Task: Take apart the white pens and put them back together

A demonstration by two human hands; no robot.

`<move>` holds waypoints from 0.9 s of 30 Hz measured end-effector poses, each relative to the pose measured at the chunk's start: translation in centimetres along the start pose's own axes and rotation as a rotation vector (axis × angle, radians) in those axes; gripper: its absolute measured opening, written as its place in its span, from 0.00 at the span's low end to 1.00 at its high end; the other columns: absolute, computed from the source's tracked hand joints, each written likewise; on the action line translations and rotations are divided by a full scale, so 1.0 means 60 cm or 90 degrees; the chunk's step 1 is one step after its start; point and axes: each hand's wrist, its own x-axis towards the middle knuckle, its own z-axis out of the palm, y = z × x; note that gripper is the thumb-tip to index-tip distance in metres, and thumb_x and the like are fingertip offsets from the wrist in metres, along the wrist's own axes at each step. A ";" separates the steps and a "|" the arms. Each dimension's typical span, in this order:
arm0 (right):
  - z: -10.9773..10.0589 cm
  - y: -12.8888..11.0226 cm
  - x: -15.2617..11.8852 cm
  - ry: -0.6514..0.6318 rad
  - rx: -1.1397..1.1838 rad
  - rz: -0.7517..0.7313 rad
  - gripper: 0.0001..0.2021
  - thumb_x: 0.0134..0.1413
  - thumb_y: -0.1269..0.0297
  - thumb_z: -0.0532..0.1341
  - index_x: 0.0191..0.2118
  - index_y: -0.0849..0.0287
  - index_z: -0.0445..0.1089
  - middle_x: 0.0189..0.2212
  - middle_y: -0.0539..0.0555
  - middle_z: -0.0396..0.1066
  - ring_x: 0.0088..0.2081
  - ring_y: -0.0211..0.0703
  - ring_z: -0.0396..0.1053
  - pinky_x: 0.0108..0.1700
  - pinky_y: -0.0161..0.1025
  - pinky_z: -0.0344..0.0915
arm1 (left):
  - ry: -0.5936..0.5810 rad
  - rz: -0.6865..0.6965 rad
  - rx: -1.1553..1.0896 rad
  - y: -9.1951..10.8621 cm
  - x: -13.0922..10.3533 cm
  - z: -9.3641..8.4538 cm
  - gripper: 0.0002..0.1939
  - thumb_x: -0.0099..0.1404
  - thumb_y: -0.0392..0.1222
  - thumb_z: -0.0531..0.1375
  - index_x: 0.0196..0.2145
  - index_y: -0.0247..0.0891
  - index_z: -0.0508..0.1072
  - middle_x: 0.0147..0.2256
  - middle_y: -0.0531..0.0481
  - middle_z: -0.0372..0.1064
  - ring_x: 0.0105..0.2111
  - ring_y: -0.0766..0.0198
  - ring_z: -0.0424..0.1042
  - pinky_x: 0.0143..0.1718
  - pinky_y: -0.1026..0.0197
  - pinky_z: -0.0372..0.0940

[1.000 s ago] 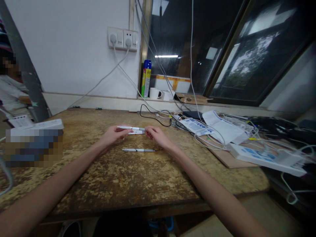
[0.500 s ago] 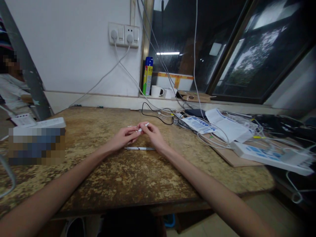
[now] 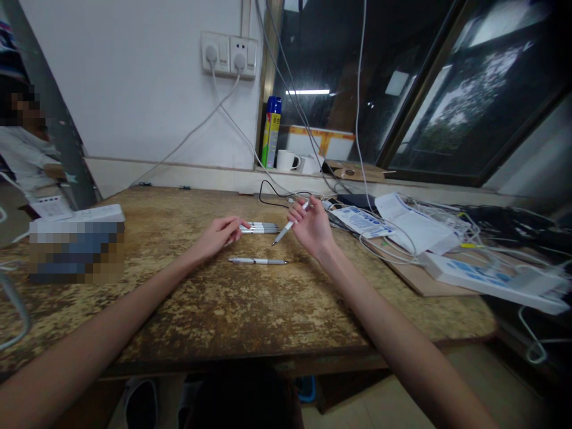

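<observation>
My right hand [image 3: 313, 225] is raised over the table, its fingers closed around a white and grey pen [image 3: 282, 233]. That pen slants with its tip down and to the left. My left hand [image 3: 220, 236] rests at the left end of a row of several similar pens [image 3: 263, 228], its fingers loosely stretched and apart, the fingertips at or touching the pens' ends. Closer to me, a single pen [image 3: 258, 261] lies flat and crosswise on the worn wooden table [image 3: 232, 316], with its tip pointing right.
Papers [image 3: 413, 223], tangled cables and a white power strip [image 3: 491, 280] crowd the right side. Another power strip [image 3: 102, 213] lies at the left. A spray can [image 3: 271, 132] and a white mug [image 3: 287, 160] stand on the sill. A person [image 3: 27, 155] is at far left.
My hands have moved apart. The right one has lifted up and to the right with the pen, uncovering the pen row; the left has stayed near the same place.
</observation>
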 end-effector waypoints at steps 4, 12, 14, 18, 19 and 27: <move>0.000 -0.002 -0.003 -0.006 0.005 -0.011 0.14 0.71 0.65 0.47 0.30 0.55 0.59 0.22 0.44 0.42 0.22 0.37 0.47 0.24 0.32 0.56 | 0.004 -0.004 0.009 -0.003 -0.003 0.000 0.23 0.75 0.55 0.52 0.45 0.34 0.79 0.26 0.53 0.64 0.25 0.65 0.60 0.27 0.63 0.53; 0.004 -0.004 -0.006 -0.004 -0.002 -0.021 0.13 0.70 0.66 0.47 0.33 0.56 0.62 0.22 0.44 0.43 0.23 0.38 0.48 0.26 0.32 0.57 | -0.018 0.007 0.106 0.017 -0.015 0.002 0.22 0.76 0.52 0.50 0.45 0.35 0.79 0.26 0.53 0.65 0.25 0.65 0.60 0.28 0.63 0.52; 0.006 -0.006 -0.008 0.008 -0.008 -0.031 0.14 0.71 0.63 0.48 0.32 0.56 0.62 0.23 0.44 0.43 0.23 0.38 0.48 0.26 0.33 0.58 | -0.023 0.012 0.133 0.020 -0.018 0.002 0.22 0.76 0.52 0.50 0.45 0.35 0.78 0.26 0.53 0.65 0.24 0.65 0.60 0.28 0.63 0.52; 0.009 -0.012 -0.009 0.037 -0.044 -0.058 0.13 0.70 0.62 0.50 0.32 0.54 0.63 0.23 0.45 0.43 0.23 0.39 0.47 0.27 0.33 0.59 | -0.038 0.037 0.180 0.019 -0.021 0.004 0.22 0.76 0.53 0.49 0.44 0.37 0.78 0.25 0.53 0.67 0.24 0.64 0.62 0.28 0.63 0.54; 0.009 -0.014 -0.009 0.040 -0.053 -0.063 0.12 0.69 0.63 0.50 0.32 0.55 0.63 0.23 0.45 0.43 0.23 0.39 0.47 0.27 0.33 0.59 | -0.046 0.044 0.191 0.018 -0.022 0.004 0.22 0.76 0.53 0.49 0.43 0.37 0.78 0.25 0.53 0.67 0.24 0.64 0.62 0.29 0.63 0.54; 0.008 -0.016 -0.007 0.046 -0.057 -0.068 0.11 0.67 0.64 0.53 0.31 0.55 0.64 0.23 0.45 0.42 0.23 0.39 0.47 0.27 0.33 0.59 | -0.060 0.062 0.251 0.014 -0.022 0.003 0.22 0.77 0.53 0.49 0.42 0.39 0.78 0.25 0.53 0.68 0.24 0.63 0.66 0.30 0.63 0.56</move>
